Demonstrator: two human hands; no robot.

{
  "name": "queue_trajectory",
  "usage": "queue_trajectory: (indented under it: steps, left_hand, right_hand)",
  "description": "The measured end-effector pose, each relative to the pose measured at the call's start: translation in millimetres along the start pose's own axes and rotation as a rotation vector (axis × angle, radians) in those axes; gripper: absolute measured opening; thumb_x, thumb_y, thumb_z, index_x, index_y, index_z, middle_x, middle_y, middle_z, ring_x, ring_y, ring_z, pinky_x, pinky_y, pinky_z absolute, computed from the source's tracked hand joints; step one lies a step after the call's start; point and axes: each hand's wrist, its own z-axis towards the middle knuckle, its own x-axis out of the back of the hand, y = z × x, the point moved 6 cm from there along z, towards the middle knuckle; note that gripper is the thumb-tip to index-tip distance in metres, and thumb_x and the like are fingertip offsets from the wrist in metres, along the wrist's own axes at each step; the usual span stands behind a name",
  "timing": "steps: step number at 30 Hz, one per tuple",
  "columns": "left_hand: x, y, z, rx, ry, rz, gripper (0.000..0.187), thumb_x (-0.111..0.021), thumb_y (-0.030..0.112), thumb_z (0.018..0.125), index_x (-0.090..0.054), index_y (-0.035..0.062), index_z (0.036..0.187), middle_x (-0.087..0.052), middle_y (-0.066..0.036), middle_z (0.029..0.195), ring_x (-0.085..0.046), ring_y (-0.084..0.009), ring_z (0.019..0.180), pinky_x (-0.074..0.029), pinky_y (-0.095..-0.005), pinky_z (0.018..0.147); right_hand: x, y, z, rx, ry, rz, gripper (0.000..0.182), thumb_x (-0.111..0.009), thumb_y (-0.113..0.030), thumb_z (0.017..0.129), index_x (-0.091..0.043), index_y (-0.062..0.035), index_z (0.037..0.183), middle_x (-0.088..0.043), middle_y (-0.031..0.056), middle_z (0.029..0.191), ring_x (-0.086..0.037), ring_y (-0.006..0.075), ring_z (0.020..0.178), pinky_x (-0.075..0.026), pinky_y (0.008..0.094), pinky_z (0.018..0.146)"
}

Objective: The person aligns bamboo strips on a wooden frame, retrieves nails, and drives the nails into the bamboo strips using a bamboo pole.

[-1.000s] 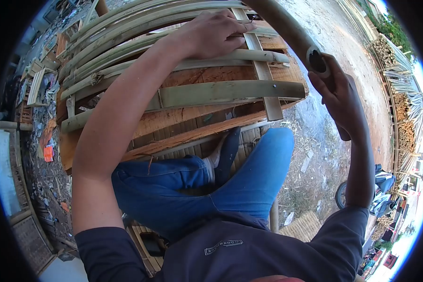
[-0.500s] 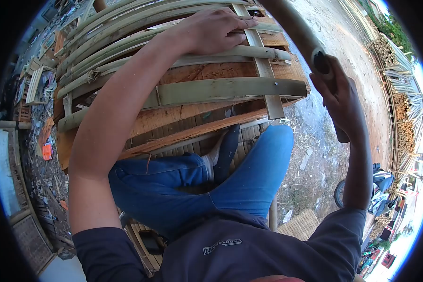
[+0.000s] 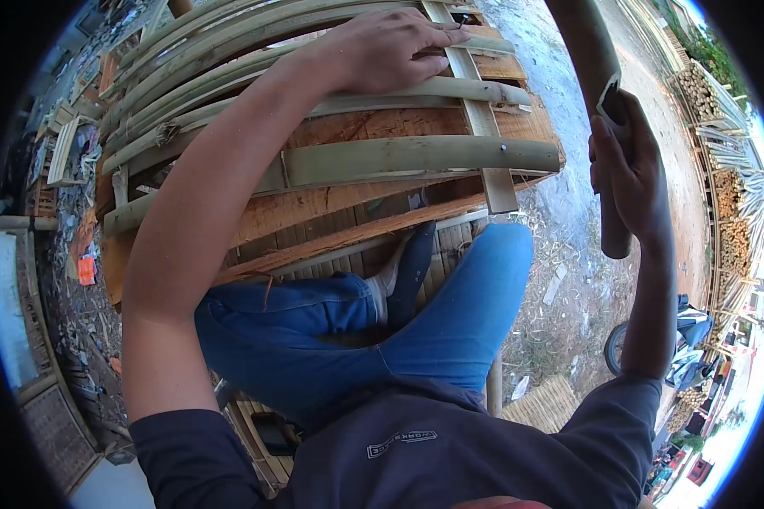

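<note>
Several long bamboo slats (image 3: 416, 156) lie across a wooden work block (image 3: 348, 131), with a thin cross strip (image 3: 480, 119) running over their right ends. My left hand (image 3: 389, 53) rests on the upper slats, its thumb and index finger at a small dark nail (image 3: 461, 25) by the strip's upper part. The fingertips look pinched round the nail. My right hand (image 3: 628, 165) is closed round the handle of a thick bamboo mallet (image 3: 587, 51), raised to the right of the slats. A pale nail head (image 3: 503, 148) shows where the strip crosses the nearest slat.
My bent legs in blue jeans (image 3: 475, 305) are below the block. A motorcycle (image 3: 688, 339) stands at the right, near stacked bamboo poles (image 3: 728, 242). Scraps and wooden frames (image 3: 64, 153) litter the ground at the left.
My right hand and the mallet have moved to the right, away from the slats, and the mallet is more upright. My left hand has barely shifted at the nail.
</note>
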Motion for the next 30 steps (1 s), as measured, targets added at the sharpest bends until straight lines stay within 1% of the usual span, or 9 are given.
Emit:
queue_trajectory:
  steps: [4, 5, 8, 11, 16, 20, 24, 28, 30]
  left_hand:
    - [7.6, 3.5, 4.4, 0.077, -0.142, 0.007, 0.05, -0.046, 0.035, 0.1, -0.051, 0.0144, 0.145, -0.059, -0.015, 0.137, -0.052, -0.0288, 0.13, -0.035, -0.0401, 0.116]
    - [8.0, 5.8, 5.4, 0.058, -0.145, 0.01, 0.049, -0.047, 0.032, 0.102, -0.045, 0.0191, 0.149, -0.063, -0.015, 0.125, -0.057, -0.0286, 0.118, -0.04, -0.0414, 0.109]
    - [15.0, 9.2, 5.7, 0.014, -0.107, -0.152, 0.047, -0.05, 0.019, 0.093, -0.056, 0.0022, 0.136, -0.062, -0.019, 0.128, -0.055, -0.0306, 0.122, -0.039, -0.0416, 0.109]
    - [13.6, 10.1, 9.0, 0.043, -0.218, -0.085, 0.053, -0.047, 0.025, 0.095, -0.049, 0.0066, 0.145, -0.059, -0.018, 0.133, -0.049, -0.0329, 0.128, -0.035, -0.0439, 0.112]
    - [14.8, 12.6, 6.1, 0.046, -0.194, -0.097, 0.054, -0.046, 0.026, 0.096, -0.047, 0.009, 0.147, -0.06, -0.017, 0.133, -0.047, -0.0334, 0.128, -0.033, -0.0458, 0.113]
    - [17.8, 15.1, 9.2, 0.043, -0.232, -0.079, 0.053, -0.046, 0.027, 0.097, -0.047, 0.0087, 0.147, -0.06, -0.017, 0.133, -0.049, -0.0328, 0.127, -0.033, -0.0458, 0.113]
    - [13.0, 8.5, 7.5, 0.039, -0.186, -0.095, 0.053, -0.046, 0.026, 0.097, -0.048, 0.0086, 0.147, -0.06, -0.017, 0.132, -0.05, -0.0333, 0.125, -0.032, -0.0458, 0.113]
    - [12.4, 6.0, 7.6, 0.076, -0.232, -0.127, 0.053, -0.045, 0.027, 0.097, -0.047, 0.0072, 0.146, -0.059, -0.019, 0.135, -0.05, -0.0344, 0.126, -0.032, -0.0452, 0.113]
    - [12.2, 5.0, 13.3, 0.011, -0.201, -0.077, 0.054, -0.045, 0.028, 0.097, -0.047, 0.0059, 0.147, -0.058, -0.02, 0.136, -0.049, -0.0345, 0.128, -0.032, -0.0446, 0.114]
  right_hand:
    - [-1.0, -0.1, 1.1, -0.025, -0.089, -0.097, 0.051, -0.062, -0.036, 0.099, -0.049, -0.0049, 0.137, -0.059, 0.0048, 0.075, -0.057, 0.0089, 0.056, -0.047, 0.0257, 0.049]
    - [5.4, -4.3, 2.8, -0.025, -0.069, -0.047, 0.052, -0.062, -0.037, 0.099, -0.049, -0.0047, 0.138, -0.059, 0.0054, 0.076, -0.057, 0.0094, 0.056, -0.048, 0.0264, 0.049]
    - [7.2, -3.2, 5.6, -0.018, -0.014, -0.017, 0.052, -0.062, -0.038, 0.099, -0.05, -0.0049, 0.137, -0.06, 0.0061, 0.077, -0.057, 0.0092, 0.057, -0.048, 0.0268, 0.049]
    - [-4.7, -6.1, 4.8, -0.055, -0.147, -0.189, 0.048, -0.061, -0.037, 0.099, -0.053, -0.0049, 0.134, -0.059, 0.0042, 0.074, -0.056, 0.0075, 0.056, -0.047, 0.0252, 0.048]
    - [17.2, -13.7, 13.1, 0.07, 0.047, -0.003, 0.044, -0.062, -0.036, 0.099, -0.055, -0.0053, 0.13, -0.06, 0.0039, 0.073, -0.056, 0.0087, 0.055, -0.046, 0.0259, 0.049]
    - [-1.0, -11.9, 7.6, 0.056, -0.135, -0.272, 0.048, -0.063, -0.034, 0.098, -0.052, -0.0056, 0.135, -0.061, 0.0055, 0.074, -0.055, 0.0105, 0.054, -0.047, 0.0286, 0.05]
    - [16.2, -17.8, 10.7, 0.101, 0.057, 0.059, 0.044, -0.059, -0.033, 0.101, -0.053, -0.0055, 0.135, -0.057, 0.0021, 0.071, -0.053, 0.0062, 0.054, -0.045, 0.0231, 0.047]
    - [-0.4, -11.1, 8.0, -0.01, -0.186, -0.209, 0.053, -0.061, -0.036, 0.1, -0.048, -0.0023, 0.138, -0.056, 0.0028, 0.07, -0.054, 0.0061, 0.055, -0.045, 0.023, 0.048]
    - [6.2, -10.9, 13.4, 0.044, -0.089, -0.091, 0.054, -0.061, -0.038, 0.099, -0.05, -0.0016, 0.136, -0.056, 0.0031, 0.072, -0.055, 0.0074, 0.055, -0.047, 0.0236, 0.049]
